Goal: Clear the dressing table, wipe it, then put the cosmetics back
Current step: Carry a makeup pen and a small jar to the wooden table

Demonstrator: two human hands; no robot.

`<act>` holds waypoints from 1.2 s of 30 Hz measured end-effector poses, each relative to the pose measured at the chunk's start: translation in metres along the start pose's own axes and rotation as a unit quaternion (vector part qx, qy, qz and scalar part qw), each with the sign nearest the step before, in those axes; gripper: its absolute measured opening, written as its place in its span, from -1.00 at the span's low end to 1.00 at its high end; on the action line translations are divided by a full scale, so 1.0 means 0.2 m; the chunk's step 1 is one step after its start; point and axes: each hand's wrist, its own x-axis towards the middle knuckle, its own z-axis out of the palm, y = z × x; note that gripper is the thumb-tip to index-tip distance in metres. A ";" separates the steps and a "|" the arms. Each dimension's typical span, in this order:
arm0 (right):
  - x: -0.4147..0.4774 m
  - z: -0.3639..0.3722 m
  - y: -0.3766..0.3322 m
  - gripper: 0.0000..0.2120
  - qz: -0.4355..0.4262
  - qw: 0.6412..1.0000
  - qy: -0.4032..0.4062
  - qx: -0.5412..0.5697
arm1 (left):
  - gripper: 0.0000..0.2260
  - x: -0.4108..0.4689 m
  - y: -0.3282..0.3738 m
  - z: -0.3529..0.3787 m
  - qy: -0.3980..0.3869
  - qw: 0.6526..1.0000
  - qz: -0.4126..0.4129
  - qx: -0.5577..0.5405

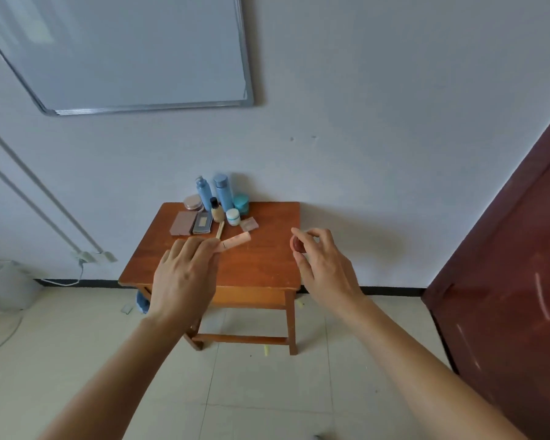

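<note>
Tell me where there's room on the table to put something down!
The right half of the table is bare, from the pink tube and the teal jar across to the right edge. The front strip beside the left hand is bare too. The back left corner is crowded with blue bottles and flat cases.

**Q:** What stays unclear on the table (pixel 267 268)?
**A:** The left hand (pixel 185 274) covers the near end of a pink tube (pixel 238 240). The right hand (pixel 323 265) half-hides a small reddish-brown item (pixel 297 244), kind unknown. Print on the blue bottles (pixel 223 193) is too small to read.
**Q:** And the margins?
**A:** The whiteboard (pixel 124 52) is cut at top and left, and the door (pixel 505 281) at right.
</note>
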 end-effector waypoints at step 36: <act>1.09 1.80 0.16 -0.59 0.205 0.942 -0.265 0.004 | -0.85 0.42 -1.47 1.76 -0.415 0.823 -0.341 -0.185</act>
